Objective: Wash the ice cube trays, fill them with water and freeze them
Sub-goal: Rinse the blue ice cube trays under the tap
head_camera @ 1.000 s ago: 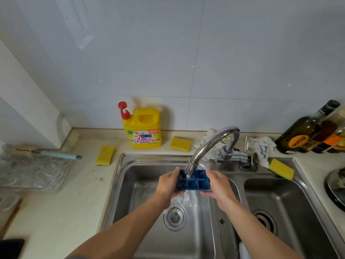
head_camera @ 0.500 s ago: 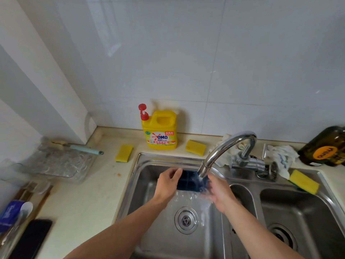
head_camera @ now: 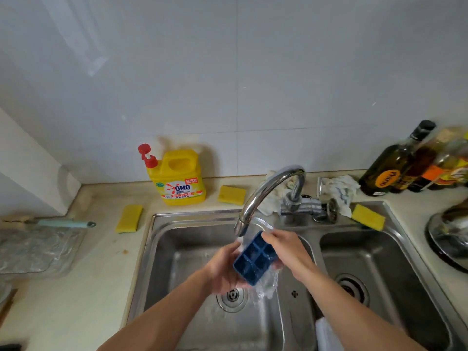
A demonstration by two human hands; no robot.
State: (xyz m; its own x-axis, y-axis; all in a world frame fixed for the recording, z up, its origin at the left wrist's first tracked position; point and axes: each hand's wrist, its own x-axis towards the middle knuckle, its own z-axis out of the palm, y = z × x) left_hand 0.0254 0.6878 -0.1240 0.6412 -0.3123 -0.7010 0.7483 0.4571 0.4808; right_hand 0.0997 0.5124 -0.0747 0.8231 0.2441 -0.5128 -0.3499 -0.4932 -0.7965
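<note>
I find the blue ice cube tray point(head_camera: 254, 258) held clear of any surface, above the left basin point(head_camera: 164, 262) of the sink and just under the mouth of the spout point(head_camera: 263, 191). It is tilted steeply, with its cavities facing me. The left hand point(head_camera: 222, 271) cups the near lower end, fingers curled round its side. The right hand point(head_camera: 287, 249) grips the far upper end, fingers hooked over the rim. Water sheets off the low edge toward the drain point(head_camera: 231, 296). Risks, in my judgement: the tray is wet and held by its ends only, so a slackened grip could drop it into the basin. The tilted face could deflect the stream across the divider point(head_camera: 293, 295) or out onto the worktop point(head_camera: 96, 287). The upper corner sits close to the spout, and a careless lift could knock it. At this tilt no cavity will hold water, so filling calls for levelling first. Not verifiable: the left fingertips and the tray's underside are hidden, and the stream is hard to make out where it leaves the spout. I count four cavities plainly and cannot tell if more lie under the right hand. A white object point(head_camera: 326, 335) at the bottom edge of the view is cut off and unidentified. No second tray and no freezer is in view.
</note>
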